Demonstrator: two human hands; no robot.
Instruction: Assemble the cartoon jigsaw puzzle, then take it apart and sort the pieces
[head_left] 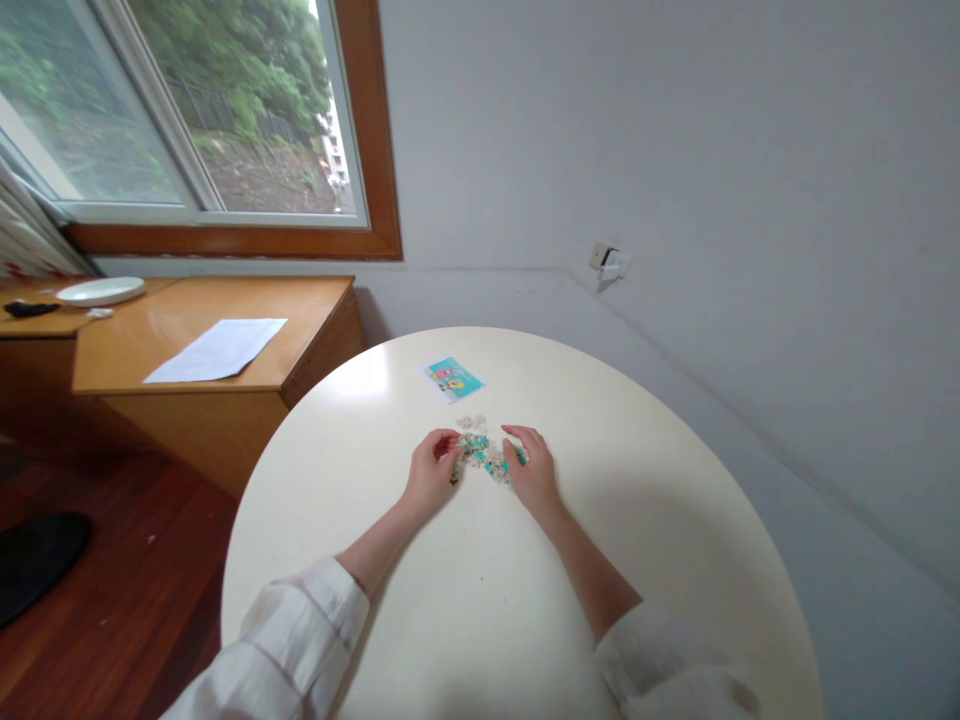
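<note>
A small heap of jigsaw puzzle pieces, some teal and patterned and others showing pale backs, lies on the round white table. At the heap's left edge is my left hand, its fingers curved and the thumb apart from the index finger. Whether a piece sits between those fingertips is too small to make out. My right hand curves around the right side of the heap, thumb and fingers apart, touching or nearly touching the pieces. Beyond the heap lies a teal picture card with cartoon figures.
To the left stands a wooden desk with a sheet of paper and a white plate on it. A window is above it. A wall socket with a plug is on the right wall, behind the table.
</note>
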